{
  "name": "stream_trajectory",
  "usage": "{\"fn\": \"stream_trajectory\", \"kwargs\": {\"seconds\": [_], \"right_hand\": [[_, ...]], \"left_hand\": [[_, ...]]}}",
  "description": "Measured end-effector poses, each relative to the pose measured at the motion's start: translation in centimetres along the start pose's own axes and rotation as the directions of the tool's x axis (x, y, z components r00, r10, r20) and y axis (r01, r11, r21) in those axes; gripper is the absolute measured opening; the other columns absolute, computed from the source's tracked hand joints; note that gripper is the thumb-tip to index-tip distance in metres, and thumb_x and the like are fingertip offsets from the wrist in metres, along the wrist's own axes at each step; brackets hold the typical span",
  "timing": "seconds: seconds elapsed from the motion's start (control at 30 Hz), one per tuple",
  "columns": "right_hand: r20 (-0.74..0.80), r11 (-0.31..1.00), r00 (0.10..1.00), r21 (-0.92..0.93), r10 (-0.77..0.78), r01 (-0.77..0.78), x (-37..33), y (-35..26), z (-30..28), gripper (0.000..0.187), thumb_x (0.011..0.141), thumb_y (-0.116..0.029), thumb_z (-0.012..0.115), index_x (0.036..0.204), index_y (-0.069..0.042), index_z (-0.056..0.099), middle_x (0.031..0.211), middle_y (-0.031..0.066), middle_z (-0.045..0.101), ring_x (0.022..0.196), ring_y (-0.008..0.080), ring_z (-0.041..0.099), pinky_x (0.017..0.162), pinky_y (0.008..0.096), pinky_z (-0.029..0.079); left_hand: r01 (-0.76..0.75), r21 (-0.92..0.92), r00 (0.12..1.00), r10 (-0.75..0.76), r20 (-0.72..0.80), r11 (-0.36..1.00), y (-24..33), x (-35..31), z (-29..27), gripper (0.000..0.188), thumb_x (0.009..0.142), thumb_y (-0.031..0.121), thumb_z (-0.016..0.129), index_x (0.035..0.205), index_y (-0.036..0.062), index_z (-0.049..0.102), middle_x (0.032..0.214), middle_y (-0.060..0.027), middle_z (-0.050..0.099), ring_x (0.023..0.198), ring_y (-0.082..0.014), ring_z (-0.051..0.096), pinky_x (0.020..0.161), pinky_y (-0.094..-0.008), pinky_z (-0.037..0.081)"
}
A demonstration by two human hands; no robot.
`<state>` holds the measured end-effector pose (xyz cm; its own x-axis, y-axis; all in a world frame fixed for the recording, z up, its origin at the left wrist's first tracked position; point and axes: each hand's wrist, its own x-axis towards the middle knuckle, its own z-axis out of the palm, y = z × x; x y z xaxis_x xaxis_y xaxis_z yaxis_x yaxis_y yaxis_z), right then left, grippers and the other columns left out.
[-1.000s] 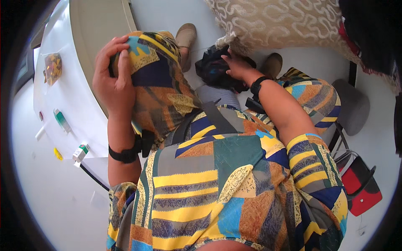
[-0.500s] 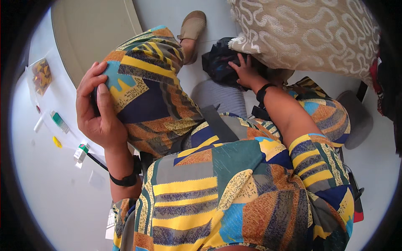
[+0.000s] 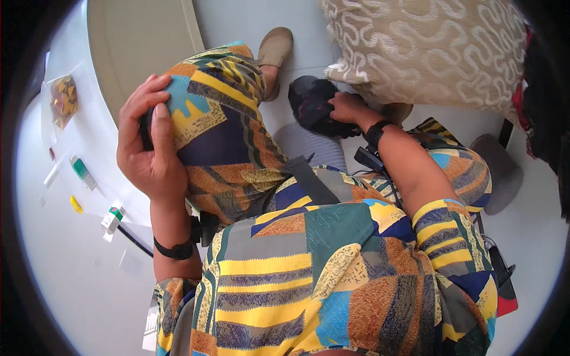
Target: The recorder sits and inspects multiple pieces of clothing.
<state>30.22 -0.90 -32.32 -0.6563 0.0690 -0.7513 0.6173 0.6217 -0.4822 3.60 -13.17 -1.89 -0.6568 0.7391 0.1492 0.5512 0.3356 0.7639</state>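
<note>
My left hand (image 3: 148, 139) lies over my bent left knee, which is covered by patterned multicoloured trousers (image 3: 208, 139). Its fingers curve over the cloth with the thumb apart, and a dark patch shows beneath the palm. Between my legs, low and ahead, a crumpled black plastic bag (image 3: 312, 107) bulges round. The fingers of my right hand (image 3: 349, 109) are closed at its right edge, pinching the plastic; fingertips are partly hidden. Both wrists wear black straps, and what the bag contains cannot be made out.
A beige cushion (image 3: 421, 53) with white squiggles hangs over the bag's right side. Left is a white tabletop (image 3: 89, 249) holding small green-and-white boxes (image 3: 83, 172), a yellow piece (image 3: 76, 204) and a clear packet (image 3: 63, 101). A grey ribbed object (image 3: 309, 145) is below the bag.
My right hand's fingers, spread over the bag before, have closed at its edge. The bag has shifted slightly and looks rounder. The left hand stays on the knee as the view shifts a little.
</note>
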Motion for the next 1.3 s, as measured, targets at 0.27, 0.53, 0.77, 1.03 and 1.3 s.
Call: {"fn": "stream_trajectory", "kwargs": {"seconds": [0.27, 0.53, 0.77, 1.03, 1.3], "right_hand": [[0.142, 0.796, 0.985, 0.605, -0.094, -0.011, -3.5, -1.1, -7.4, 0.046, 0.077, -0.034, 0.062, 0.104, 0.002, 0.06, 0.107, 0.0151, 0.061, 0.099, 0.0235, 0.056, 0.083, 0.0371, 0.043], [-0.159, 0.596, 0.984, 0.783, -0.078, 0.174, -15.1, -6.7, -15.8, 0.065, 0.078, -0.031, 0.069, 0.126, 0.007, 0.049, 0.12, 0.013, 0.059, 0.114, 0.0214, 0.051, 0.1, 0.032, 0.038], [-0.783, -0.216, 0.598, 0.622, -0.173, 0.753, -21.5, -10.4, -16.4, 0.049, 0.084, -0.013, 0.057, 0.128, 0.004, 0.048, 0.124, 0.0158, 0.058, 0.117, 0.0258, 0.054, 0.102, 0.0367, 0.041], [-0.948, -0.141, 0.282, 0.302, -0.147, 0.943, -20.0, -9.8, -12.4, 0.051, 0.09, -0.025, 0.053, 0.131, 0.004, 0.045, 0.132, 0.0206, 0.051, 0.119, 0.0317, 0.053, 0.105, 0.0441, 0.038], [-0.884, -0.717, 0.465, 0.351, -0.043, 0.602, -21.8, -11.1, -14.5, 0.038, 0.095, -0.024, 0.048, 0.117, 0.005, 0.057, 0.12, 0.0189, 0.06, 0.11, 0.0285, 0.059, 0.099, 0.0401, 0.045]], "left_hand": [[-0.141, -0.035, 0.99, 0.14, -0.025, 0.989, -1.2, 1.3, 1.8, 0.01, 0.086, 0.004, 0.057, 0.094, 0.0019, 0.063, 0.105, -0.0098, 0.067, 0.104, -0.0221, 0.059, 0.095, -0.0319, 0.043], [-0.233, 0.063, 0.972, 0.235, -0.025, 0.97, -4.0, 2.0, 2.9, 0.014, 0.088, 0.005, 0.058, 0.1, 0.0026, 0.062, 0.112, -0.0096, 0.064, 0.108, -0.0221, 0.057, 0.095, -0.0323, 0.043], [-0.334, 0.158, 0.934, 0.305, 0.185, 0.929, -3.6, 2.2, 2.9, 0.027, 0.083, 0.012, 0.064, 0.109, 0.0066, 0.063, 0.126, -0.0109, 0.056, 0.121, -0.0291, 0.047, 0.105, -0.037, 0.033], [0.065, -0.525, 0.859, 0.22, 0.462, 0.848, 1.3, -3.7, 5.0, 0.051, 0.08, 0.002, 0.066, 0.129, 0.0036, 0.05, 0.117, -0.0101, 0.058, 0.116, -0.0187, 0.051, 0.103, -0.0311, 0.038], [0.464, -0.548, 0.74, 0.035, 0.672, 0.696, -4.0, -2.0, 4.4, 0.033, 0.091, 0.005, 0.05, 0.123, -0.0003, 0.051, 0.116, -0.0082, 0.056, 0.104, -0.0156, 0.054, 0.092, -0.0288, 0.043]]}}
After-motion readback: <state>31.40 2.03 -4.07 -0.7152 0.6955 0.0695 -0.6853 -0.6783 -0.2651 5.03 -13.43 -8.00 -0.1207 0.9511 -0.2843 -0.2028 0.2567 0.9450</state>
